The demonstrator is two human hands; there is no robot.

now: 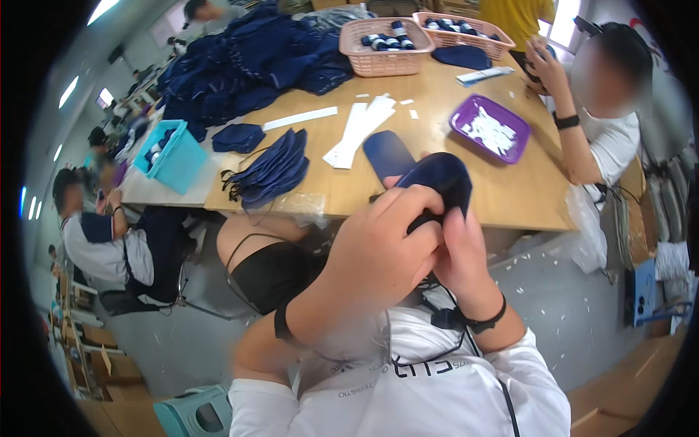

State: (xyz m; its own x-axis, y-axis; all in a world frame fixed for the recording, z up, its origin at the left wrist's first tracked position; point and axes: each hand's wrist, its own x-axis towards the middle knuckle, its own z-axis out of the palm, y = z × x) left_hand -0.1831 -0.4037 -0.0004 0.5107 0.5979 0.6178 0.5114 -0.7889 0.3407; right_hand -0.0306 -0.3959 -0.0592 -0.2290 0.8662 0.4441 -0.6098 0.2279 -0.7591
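In front of my chest, both hands are on a navy cloth piece with a smooth sheen and a rounded end. My left hand closes over its lower edge with bent fingers. From the other side, my right hand pinches it, the thumb pointing up along the cloth. My fingers hide its lower part. Just beyond, a similar flat navy piece lies on the table. Left of that are a stack of navy cloth pieces with black cords and a folded navy piece.
White paper strips lie mid-table, beside a purple tray of small white slips. Pink baskets with navy rolls and a navy cloth heap stand behind. A turquoise bin is at left; a co-worker sits at right.
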